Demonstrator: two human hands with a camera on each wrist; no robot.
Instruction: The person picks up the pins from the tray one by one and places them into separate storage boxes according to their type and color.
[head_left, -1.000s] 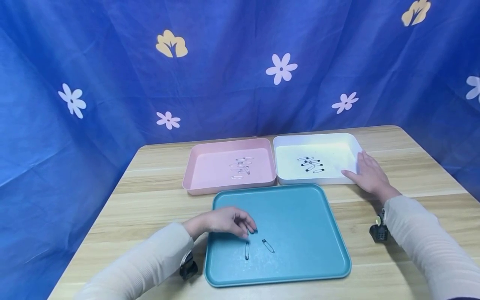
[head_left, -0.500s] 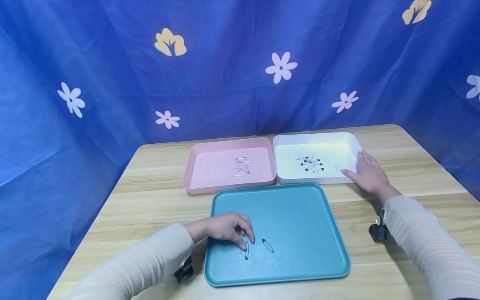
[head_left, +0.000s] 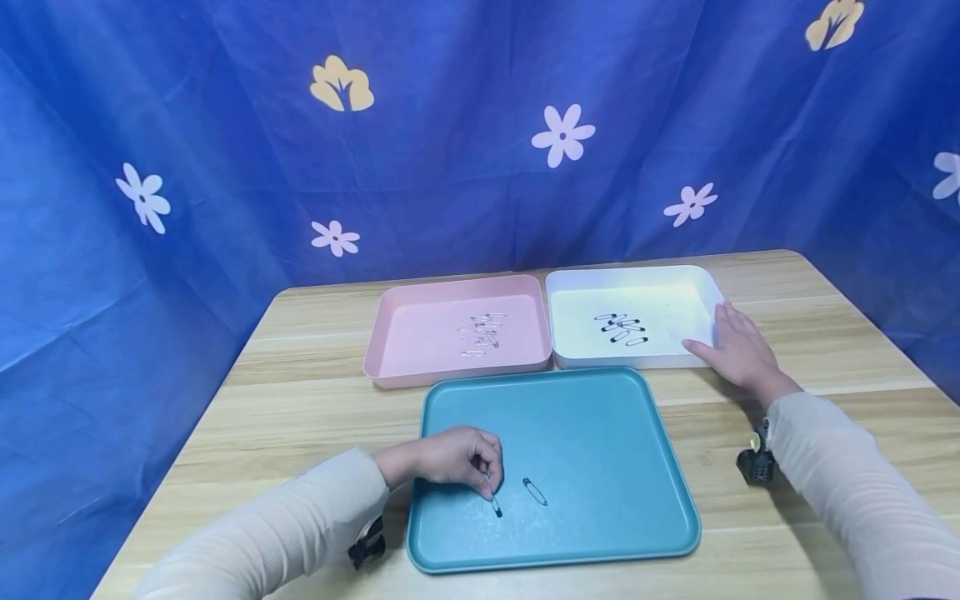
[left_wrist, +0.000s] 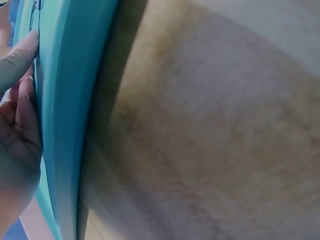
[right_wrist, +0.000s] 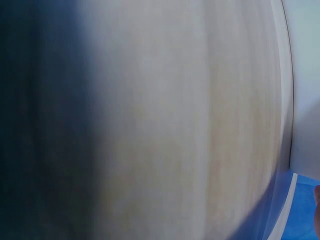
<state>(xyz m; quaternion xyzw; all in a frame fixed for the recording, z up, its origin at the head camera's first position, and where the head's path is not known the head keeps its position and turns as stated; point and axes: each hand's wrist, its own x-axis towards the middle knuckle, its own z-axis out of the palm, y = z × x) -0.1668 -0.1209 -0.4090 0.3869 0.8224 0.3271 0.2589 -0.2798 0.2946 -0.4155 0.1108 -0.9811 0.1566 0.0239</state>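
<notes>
Over the teal tray (head_left: 585, 433), my left hand (head_left: 459, 458) pinches a safety pin (head_left: 497, 506) between thumb and fingertips; the pin's dark end points toward the front edge. A second safety pin (head_left: 535, 492) lies on the tray just to the right. In the left wrist view, the thumb and fingers (left_wrist: 20, 57) are close over the tray surface. My right hand (head_left: 738, 346) rests on the right front corner of the white tray (head_left: 637, 362), its fingers extended along the rim.
Several dark-ended safety pins (head_left: 622, 328) lie in the white tray. Several silvery safety pins (head_left: 482, 333) lie in the pink tray (head_left: 405, 342) beside it. Both trays stand behind the teal one on a wooden table (head_left: 300, 367). A blue flowered curtain (head_left: 450, 167) hangs behind.
My left hand has come down and toward me onto the nearer-left safety pin and now pinches it; the pin has turned and tilted. My right hand has stayed on the white tray.
</notes>
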